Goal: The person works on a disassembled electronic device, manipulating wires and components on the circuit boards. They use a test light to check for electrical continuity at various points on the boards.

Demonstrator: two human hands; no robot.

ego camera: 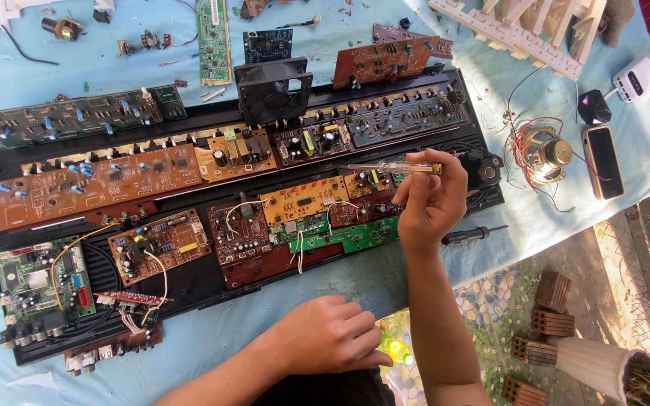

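**Screwdriver held over a tray of circuit boards**

A long black tray [189, 289] lies across the bench [490, 98], which is covered in pale blue cloth, and it is filled with brown and green circuit boards. The largest brown board [92, 192] sits on the tray's left half; a green board [347, 234] lies near the middle, just left of the right hand. A black square fan [272, 90] stands upright at the tray's far edge.

The right hand [430, 203] is raised above the tray's right part, fingers pressed together around a clear-handled screwdriver [396, 168]. The tool lies nearly level, its shaft pointing left over a small yellow board [306, 199], its amber end sticking out past the thumb on the right.

The left hand [329, 334] rests on the bench at the near edge, fingers curled loosely, holding nothing that shows.

To the right, apart from the tray, lie a small speaker [547, 158] wrapped in red and white wires, a dark phone [603, 162], and a black-handled tool [472, 235] just beside the right wrist.
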